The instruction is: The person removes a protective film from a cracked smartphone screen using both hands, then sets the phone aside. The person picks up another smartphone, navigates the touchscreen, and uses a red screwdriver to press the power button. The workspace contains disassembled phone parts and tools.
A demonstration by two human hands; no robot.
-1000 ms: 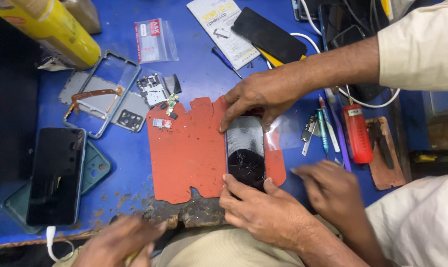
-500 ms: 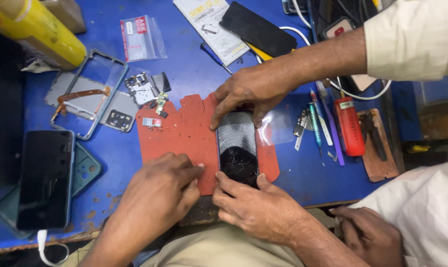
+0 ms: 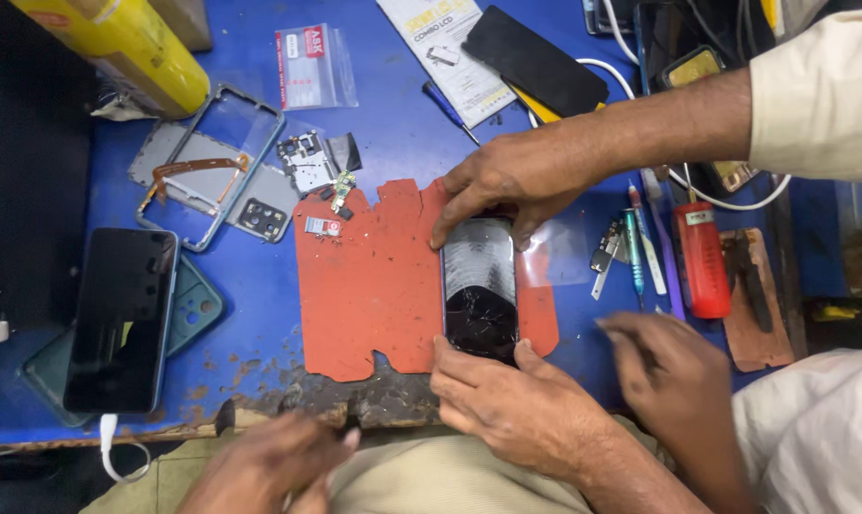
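Observation:
A phone with a cracked dark screen (image 3: 479, 286) lies on a red-orange mat (image 3: 374, 286) on the blue bench. My right hand (image 3: 517, 400) grips the phone's near end with its fingertips. My left hand (image 3: 260, 466) hangs low at the bench's front edge over my lap, loosely open and holding nothing. Another person's hand (image 3: 507, 181), coming from the upper right in a beige sleeve, presses its fingers on the phone's far end. A third hand (image 3: 674, 371), blurred and belonging to a person in white, hovers right of the phone.
A black phone (image 3: 122, 319) rests on a teal case (image 3: 198, 305) at the left. Behind it are a clear phone frame (image 3: 212, 162), small circuit parts (image 3: 307, 162) and a yellow bottle (image 3: 127, 43). A red tool (image 3: 702, 257), screwdrivers and a plastic film (image 3: 559, 252) lie on the right.
My left hand has pulled back from the red mat to the bench's front edge. The blurred hand on the right has risen toward the phone. The phone stays held at both ends.

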